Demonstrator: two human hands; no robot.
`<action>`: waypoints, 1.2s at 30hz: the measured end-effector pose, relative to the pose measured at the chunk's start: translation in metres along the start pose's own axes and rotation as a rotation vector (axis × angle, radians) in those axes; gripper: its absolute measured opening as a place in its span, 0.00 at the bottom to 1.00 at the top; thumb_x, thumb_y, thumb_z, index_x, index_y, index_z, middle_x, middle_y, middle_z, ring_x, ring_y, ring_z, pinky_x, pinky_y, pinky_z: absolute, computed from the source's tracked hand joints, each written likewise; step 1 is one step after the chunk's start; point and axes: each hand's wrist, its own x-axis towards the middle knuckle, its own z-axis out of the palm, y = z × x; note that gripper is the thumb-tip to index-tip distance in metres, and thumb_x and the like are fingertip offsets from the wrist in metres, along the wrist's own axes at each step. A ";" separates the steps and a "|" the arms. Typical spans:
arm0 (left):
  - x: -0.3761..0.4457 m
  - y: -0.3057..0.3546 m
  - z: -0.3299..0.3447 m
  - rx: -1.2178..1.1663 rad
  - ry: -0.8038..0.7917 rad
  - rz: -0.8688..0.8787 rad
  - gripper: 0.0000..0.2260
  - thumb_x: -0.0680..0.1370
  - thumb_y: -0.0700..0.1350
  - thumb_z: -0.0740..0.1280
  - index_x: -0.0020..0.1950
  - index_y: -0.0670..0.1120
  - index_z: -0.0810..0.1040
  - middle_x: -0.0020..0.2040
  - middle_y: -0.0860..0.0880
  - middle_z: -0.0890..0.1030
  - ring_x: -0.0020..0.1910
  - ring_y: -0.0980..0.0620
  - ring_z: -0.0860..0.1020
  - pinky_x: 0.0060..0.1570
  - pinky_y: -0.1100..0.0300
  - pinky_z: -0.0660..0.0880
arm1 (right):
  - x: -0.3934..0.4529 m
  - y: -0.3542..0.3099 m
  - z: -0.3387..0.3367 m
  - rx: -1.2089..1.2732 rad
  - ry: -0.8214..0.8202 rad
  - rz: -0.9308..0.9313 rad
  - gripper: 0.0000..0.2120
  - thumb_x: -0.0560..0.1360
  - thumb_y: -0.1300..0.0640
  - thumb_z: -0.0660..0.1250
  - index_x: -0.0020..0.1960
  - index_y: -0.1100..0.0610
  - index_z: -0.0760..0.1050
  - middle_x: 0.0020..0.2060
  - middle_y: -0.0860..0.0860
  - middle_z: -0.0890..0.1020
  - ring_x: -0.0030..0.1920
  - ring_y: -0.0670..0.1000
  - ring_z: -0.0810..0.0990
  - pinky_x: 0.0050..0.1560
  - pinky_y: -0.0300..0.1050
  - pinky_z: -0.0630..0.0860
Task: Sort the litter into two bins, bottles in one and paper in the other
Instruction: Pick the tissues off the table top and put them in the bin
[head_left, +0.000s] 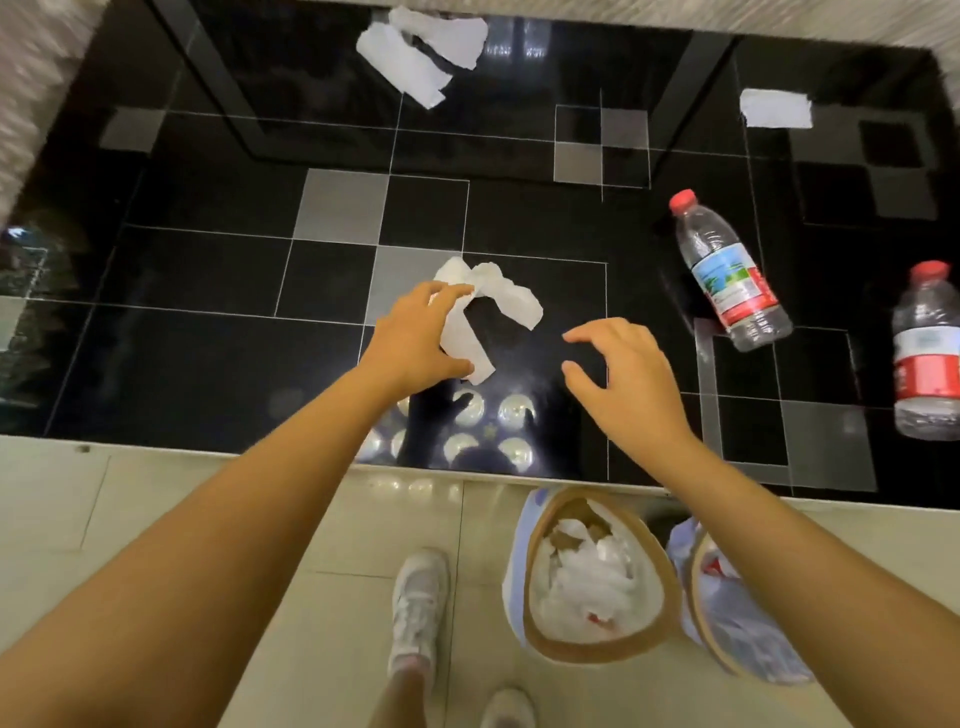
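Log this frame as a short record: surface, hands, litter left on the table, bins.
surface: glossy black tiled table
left hand: fingers curled round a crumpled paper at the table's middle
right hand: open, hovering beside the paper, holding nothing
paper left: torn pieces at the far edge; small piece far right
bottles left: two lying on the right, near bottle and edge bottle, both red-capped
bins: paper bin on the floor, holding white paper; second bin beside it, partly hidden by the right arm
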 end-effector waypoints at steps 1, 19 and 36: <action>0.018 -0.006 0.000 0.082 -0.037 0.030 0.43 0.66 0.54 0.77 0.75 0.57 0.58 0.76 0.47 0.59 0.72 0.42 0.62 0.68 0.40 0.64 | 0.016 -0.002 0.004 0.009 -0.010 -0.015 0.12 0.75 0.55 0.67 0.58 0.52 0.75 0.57 0.48 0.77 0.60 0.50 0.72 0.59 0.49 0.71; 0.193 -0.070 0.008 0.176 0.032 0.619 0.15 0.72 0.43 0.72 0.58 0.45 0.79 0.51 0.43 0.81 0.44 0.43 0.80 0.39 0.49 0.79 | 0.282 -0.031 0.076 0.092 -0.078 -0.073 0.11 0.75 0.57 0.65 0.57 0.52 0.75 0.55 0.48 0.77 0.56 0.49 0.73 0.55 0.52 0.74; 0.312 -0.158 -0.100 -0.123 0.654 -0.219 0.11 0.80 0.47 0.61 0.61 0.48 0.75 0.57 0.46 0.72 0.52 0.48 0.72 0.47 0.54 0.70 | 0.470 -0.054 0.098 0.088 -0.003 -0.022 0.30 0.73 0.46 0.68 0.71 0.45 0.62 0.70 0.51 0.63 0.68 0.54 0.65 0.66 0.59 0.67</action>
